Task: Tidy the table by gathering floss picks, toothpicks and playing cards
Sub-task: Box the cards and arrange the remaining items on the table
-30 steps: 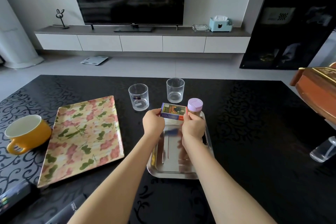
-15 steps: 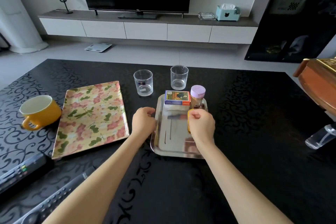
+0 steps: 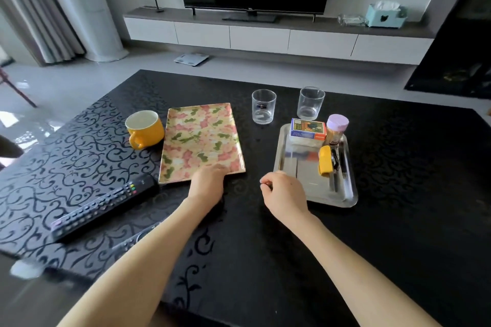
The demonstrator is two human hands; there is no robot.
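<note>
A steel tray [image 3: 345,194] sits right of centre on the black table. At its far end lies a blue and orange playing card box [image 3: 308,129], beside a toothpick jar [image 3: 336,130] with a purple lid. A yellow floss pick case [image 3: 325,160] lies in the tray in front of the jar. My right hand [image 3: 283,192] hovers just left of the tray's near corner, fingers loosely curled and holding nothing. My left hand [image 3: 208,180] rests its fingertips on the near right edge of a floral tray [image 3: 199,138].
Two clear glasses [image 3: 263,106] [image 3: 310,103] stand behind the trays. A yellow mug [image 3: 144,129] stands left of the floral tray. A long black remote [image 3: 103,207] lies near the table's left front, with a second one partly under my left forearm.
Both hands let go of the card box, now at the steel tray's far end. My right hand laid the yellow case in that tray, then withdrew. My left hand moved to the floral tray.
</note>
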